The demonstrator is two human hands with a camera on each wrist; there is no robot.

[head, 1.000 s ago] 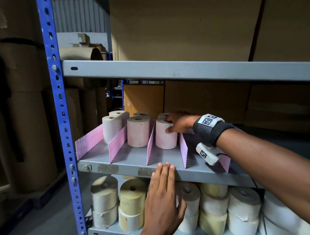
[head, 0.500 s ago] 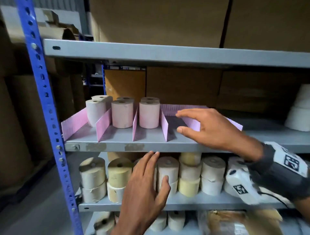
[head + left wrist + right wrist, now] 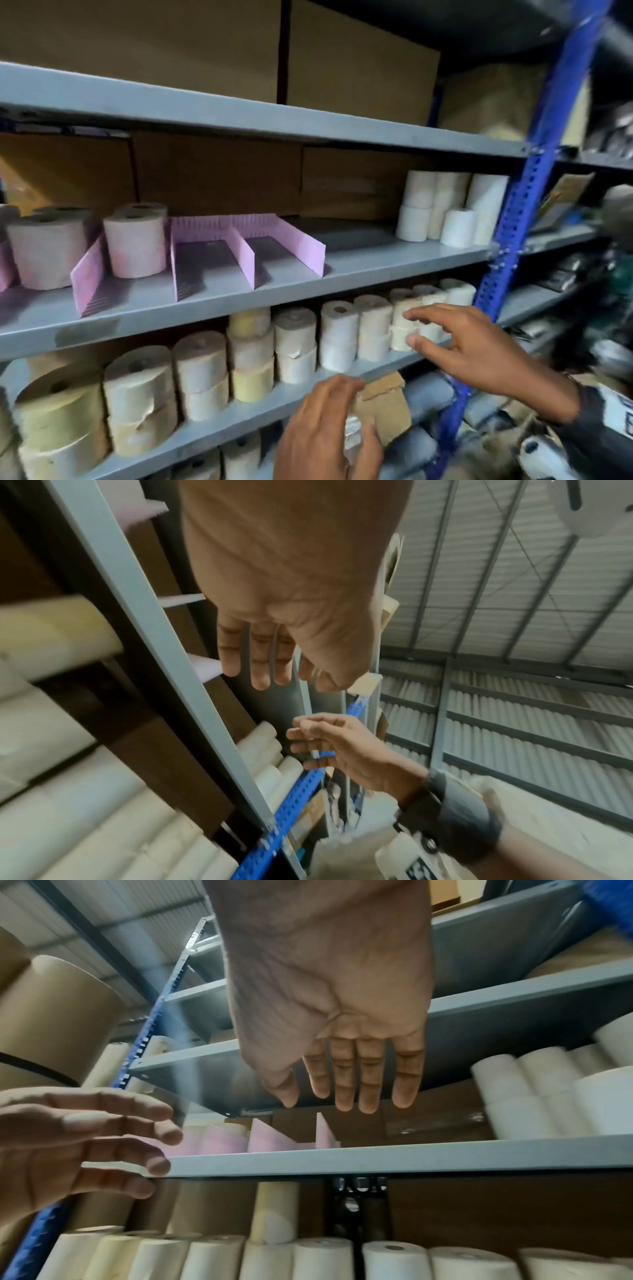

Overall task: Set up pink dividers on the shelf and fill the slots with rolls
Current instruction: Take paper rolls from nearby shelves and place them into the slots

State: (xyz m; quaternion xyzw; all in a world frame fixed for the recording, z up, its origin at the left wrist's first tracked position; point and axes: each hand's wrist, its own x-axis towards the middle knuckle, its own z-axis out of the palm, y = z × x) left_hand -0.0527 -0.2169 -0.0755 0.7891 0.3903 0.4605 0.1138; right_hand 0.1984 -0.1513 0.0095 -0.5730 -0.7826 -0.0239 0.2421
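Observation:
Pink dividers (image 3: 246,257) stand on the grey middle shelf (image 3: 376,263). Pinkish rolls (image 3: 135,243) fill the left slots, and the two right slots hold nothing. My right hand (image 3: 416,327) hovers with spread fingers in front of the small cream rolls (image 3: 339,335) on the lower shelf, touching none that I can see. My left hand (image 3: 356,411) hangs lower, in front of that shelf's edge, with relaxed fingers and nothing in it. The right wrist view shows the right hand's fingers (image 3: 342,1102) straight, with the dividers (image 3: 267,1139) beyond them.
A stack of white rolls (image 3: 445,212) stands at the right end of the middle shelf, by the blue upright (image 3: 513,222). Cardboard boxes (image 3: 359,78) fill the top shelf. A torn brown cardboard piece (image 3: 383,407) sits just right of my left hand.
My right hand let go of the roll in the third slot and swung down and right to the lower shelf. My left hand left the shelf edge. The view panned right.

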